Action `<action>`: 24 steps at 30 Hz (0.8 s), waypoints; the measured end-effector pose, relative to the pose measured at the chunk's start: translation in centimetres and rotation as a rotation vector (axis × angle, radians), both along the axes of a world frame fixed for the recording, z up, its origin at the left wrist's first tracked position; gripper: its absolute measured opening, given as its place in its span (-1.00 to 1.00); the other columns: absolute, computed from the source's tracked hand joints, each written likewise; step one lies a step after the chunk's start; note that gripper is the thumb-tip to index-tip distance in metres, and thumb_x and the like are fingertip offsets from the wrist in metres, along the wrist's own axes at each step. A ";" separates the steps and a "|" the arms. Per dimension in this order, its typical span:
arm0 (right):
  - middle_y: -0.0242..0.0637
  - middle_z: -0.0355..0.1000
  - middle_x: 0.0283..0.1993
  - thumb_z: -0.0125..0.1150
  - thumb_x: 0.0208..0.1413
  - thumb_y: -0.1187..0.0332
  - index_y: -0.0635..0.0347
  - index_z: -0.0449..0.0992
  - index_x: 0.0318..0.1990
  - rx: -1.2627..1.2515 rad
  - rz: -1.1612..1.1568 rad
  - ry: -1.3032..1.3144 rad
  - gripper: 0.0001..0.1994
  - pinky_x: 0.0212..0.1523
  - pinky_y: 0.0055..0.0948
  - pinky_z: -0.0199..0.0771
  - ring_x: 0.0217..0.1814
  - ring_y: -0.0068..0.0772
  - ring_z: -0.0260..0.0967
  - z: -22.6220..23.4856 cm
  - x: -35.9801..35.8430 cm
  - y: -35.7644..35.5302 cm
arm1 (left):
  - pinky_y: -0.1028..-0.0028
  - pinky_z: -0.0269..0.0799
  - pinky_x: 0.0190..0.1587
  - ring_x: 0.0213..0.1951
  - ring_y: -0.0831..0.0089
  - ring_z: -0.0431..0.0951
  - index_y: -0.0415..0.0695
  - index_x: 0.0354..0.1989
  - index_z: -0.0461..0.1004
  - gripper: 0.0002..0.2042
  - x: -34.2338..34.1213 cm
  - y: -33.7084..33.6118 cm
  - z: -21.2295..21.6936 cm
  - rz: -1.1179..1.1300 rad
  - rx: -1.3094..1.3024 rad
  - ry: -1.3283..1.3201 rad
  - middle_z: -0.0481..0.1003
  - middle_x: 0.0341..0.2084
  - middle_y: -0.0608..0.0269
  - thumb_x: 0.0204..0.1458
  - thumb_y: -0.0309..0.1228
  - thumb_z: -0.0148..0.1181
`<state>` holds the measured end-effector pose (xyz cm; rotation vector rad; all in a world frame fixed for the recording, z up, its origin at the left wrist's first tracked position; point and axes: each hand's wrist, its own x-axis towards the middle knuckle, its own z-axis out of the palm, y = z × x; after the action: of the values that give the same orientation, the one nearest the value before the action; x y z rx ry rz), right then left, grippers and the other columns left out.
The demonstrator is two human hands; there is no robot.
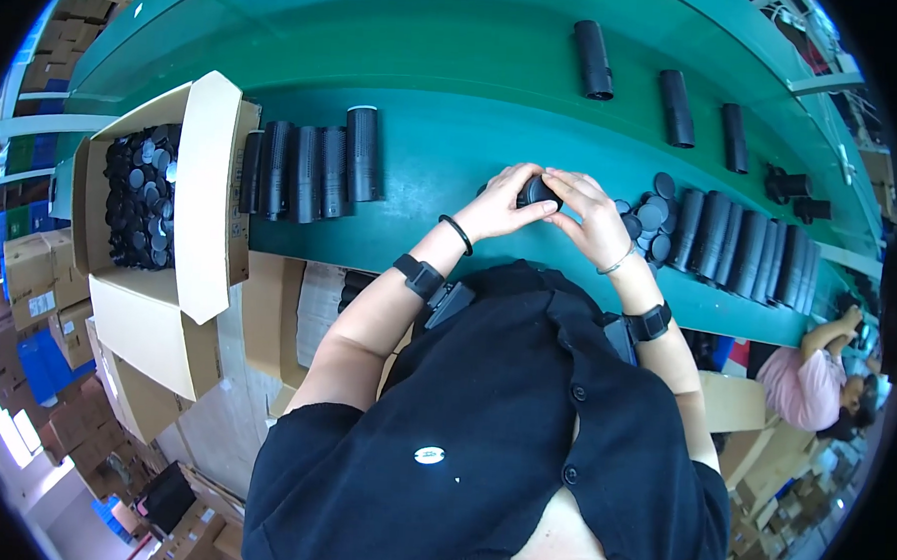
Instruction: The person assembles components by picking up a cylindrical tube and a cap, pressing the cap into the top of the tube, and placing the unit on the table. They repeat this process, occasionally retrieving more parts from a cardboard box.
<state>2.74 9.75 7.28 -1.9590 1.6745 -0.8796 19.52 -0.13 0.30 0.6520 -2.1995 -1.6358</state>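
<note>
Box of caps (140,198) left, tubes (311,170) beside, hands (547,209) right.

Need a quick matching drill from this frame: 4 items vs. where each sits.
Items:
1. cardboard box of black caps
2. loose pile of caps
3. black tube with cap
4. three separate black tubes

Places:
A. far side of the green belt
B. between both hands
C. at the person's left, belt edge
D. just right of the right hand

Pairs: 1-C, 2-D, 3-B, 4-A
</note>
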 end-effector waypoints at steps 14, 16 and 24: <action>-0.06 0.39 0.09 0.36 -0.18 0.51 0.34 0.47 0.03 0.065 0.024 0.051 -0.50 0.10 -0.24 0.39 0.10 -0.03 0.33 1.0 0.6 0.0 | 0.19 0.25 0.17 0.12 0.03 0.32 -0.20 0.14 0.25 -0.43 0.1 0.2 -0.2 -0.015 -0.071 -0.030 0.34 0.05 -0.09 0.07 -0.09 0.20; -0.06 0.37 0.09 0.35 -0.18 0.52 0.35 0.46 0.03 0.104 0.031 0.080 -0.50 0.10 -0.25 0.39 0.10 -0.04 0.33 1.4 0.7 -0.1 | 0.19 0.25 0.17 0.13 0.03 0.31 -0.20 0.14 0.25 -0.43 0.0 0.2 0.1 -0.020 -0.057 -0.024 0.34 0.05 -0.09 0.07 -0.09 0.20; -0.09 0.36 0.08 0.34 -0.19 0.55 0.35 0.45 0.04 0.046 0.033 0.025 -0.49 0.07 -0.27 0.40 0.09 -0.04 0.31 0.6 0.9 -0.1 | 0.19 0.24 0.18 0.14 0.03 0.31 -0.21 0.13 0.26 -0.45 0.2 0.1 -0.2 -0.006 -0.037 0.000 0.33 0.06 -0.08 0.07 -0.12 0.19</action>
<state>3.67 9.68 7.91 -1.9686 1.6570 -0.8005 19.75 0.00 0.11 0.6369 -2.2280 -1.5944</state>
